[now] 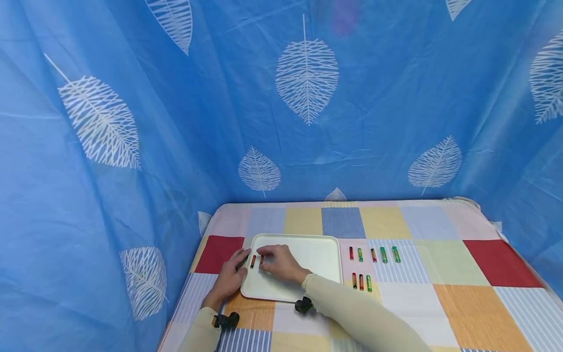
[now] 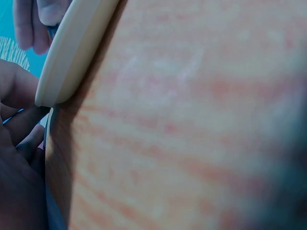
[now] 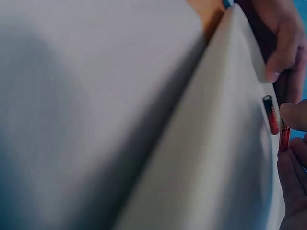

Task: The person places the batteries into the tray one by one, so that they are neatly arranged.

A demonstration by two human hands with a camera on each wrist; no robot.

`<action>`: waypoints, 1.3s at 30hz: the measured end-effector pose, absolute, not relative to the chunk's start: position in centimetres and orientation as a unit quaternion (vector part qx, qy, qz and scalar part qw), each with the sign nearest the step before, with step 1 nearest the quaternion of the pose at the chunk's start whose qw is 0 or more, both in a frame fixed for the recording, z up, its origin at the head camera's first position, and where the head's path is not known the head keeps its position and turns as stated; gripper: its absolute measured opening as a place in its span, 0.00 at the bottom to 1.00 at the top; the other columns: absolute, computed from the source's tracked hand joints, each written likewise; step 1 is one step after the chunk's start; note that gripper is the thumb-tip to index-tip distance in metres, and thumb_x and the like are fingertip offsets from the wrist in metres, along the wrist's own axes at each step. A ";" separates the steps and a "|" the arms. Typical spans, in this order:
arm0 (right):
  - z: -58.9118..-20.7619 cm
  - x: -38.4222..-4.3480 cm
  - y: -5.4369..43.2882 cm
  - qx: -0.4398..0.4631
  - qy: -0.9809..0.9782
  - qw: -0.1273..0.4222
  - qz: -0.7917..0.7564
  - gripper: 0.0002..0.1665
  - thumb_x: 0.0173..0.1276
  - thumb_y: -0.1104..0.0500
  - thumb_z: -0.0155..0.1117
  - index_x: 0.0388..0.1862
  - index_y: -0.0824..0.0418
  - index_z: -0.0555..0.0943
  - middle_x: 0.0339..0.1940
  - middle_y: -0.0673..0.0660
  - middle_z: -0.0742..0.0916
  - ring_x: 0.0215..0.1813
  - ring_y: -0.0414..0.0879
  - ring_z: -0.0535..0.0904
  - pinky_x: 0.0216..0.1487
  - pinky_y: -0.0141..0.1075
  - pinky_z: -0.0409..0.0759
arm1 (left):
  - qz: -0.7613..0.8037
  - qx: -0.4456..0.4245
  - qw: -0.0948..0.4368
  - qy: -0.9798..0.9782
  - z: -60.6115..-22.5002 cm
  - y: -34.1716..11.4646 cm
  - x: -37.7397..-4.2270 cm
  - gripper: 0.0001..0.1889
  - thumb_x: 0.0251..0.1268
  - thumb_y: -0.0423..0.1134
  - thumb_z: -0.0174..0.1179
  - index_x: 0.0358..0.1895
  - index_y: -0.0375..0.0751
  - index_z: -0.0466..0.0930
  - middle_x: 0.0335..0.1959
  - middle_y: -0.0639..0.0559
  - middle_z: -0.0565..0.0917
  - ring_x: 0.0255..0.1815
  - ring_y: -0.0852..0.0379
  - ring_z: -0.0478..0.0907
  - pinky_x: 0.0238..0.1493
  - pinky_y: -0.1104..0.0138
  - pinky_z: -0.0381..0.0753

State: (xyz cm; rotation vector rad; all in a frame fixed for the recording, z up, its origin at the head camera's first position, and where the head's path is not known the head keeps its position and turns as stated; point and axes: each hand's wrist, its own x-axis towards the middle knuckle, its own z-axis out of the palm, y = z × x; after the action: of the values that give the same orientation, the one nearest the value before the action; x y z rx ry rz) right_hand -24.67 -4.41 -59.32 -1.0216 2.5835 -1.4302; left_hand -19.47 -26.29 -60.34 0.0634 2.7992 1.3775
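Observation:
In the head view, a white tray (image 1: 303,293) lies on the left part of the table. My right hand (image 1: 281,264) reaches over its left side, and thumb and fingers pinch a small red-and-black battery (image 3: 285,136), partly hidden by the fingers. Just left of it, a second red-and-black battery (image 1: 252,261) lies on the tray near the rim, apart from both hands. My left hand (image 1: 230,278) rests at the tray's left edge with its fingertips touching the rim; some of its fingers are hidden in the left wrist view.
Right of the tray, batteries lie in two rows on the patchwork cloth (image 1: 409,303): a far row with a green battery (image 1: 396,254) at its right end, and a near row with a red battery (image 1: 361,282). Blue curtains (image 1: 378,98) with white leaves surround the table.

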 end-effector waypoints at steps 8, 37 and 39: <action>-59.8 -24.5 -5.1 -0.328 0.834 0.004 -0.443 0.26 0.65 0.66 0.79 0.64 0.67 0.88 0.58 0.60 0.94 0.58 0.48 0.92 0.63 0.40 0.89 | 0.444 0.026 0.013 0.896 -60.6 -26.3 -19.5 0.32 0.76 0.26 0.57 0.82 0.44 0.74 0.87 0.34 0.64 0.88 0.29 0.58 0.85 0.32 0.58; -59.5 -24.6 -7.1 -0.312 0.860 -0.001 -0.404 0.28 0.67 0.64 0.81 0.66 0.62 0.88 0.61 0.56 0.93 0.62 0.46 0.90 0.65 0.40 0.88 | 0.446 0.032 0.005 0.894 -60.3 -26.5 -19.6 0.33 0.74 0.25 0.56 0.81 0.43 0.74 0.86 0.32 0.64 0.88 0.29 0.59 0.85 0.34 0.58; -59.5 -24.5 -7.1 -0.310 0.859 0.005 -0.406 0.28 0.67 0.63 0.80 0.66 0.61 0.88 0.62 0.56 0.93 0.63 0.46 0.89 0.67 0.41 0.88 | 0.443 0.031 0.005 0.896 -60.4 -26.5 -19.6 0.33 0.74 0.25 0.56 0.81 0.43 0.74 0.86 0.33 0.64 0.88 0.29 0.59 0.85 0.34 0.58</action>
State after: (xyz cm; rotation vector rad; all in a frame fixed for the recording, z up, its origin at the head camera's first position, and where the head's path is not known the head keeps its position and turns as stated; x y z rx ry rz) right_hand -24.52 -7.12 -59.49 -0.9722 2.6909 -1.2728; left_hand -19.56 -26.48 -60.40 0.0964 2.8058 1.3889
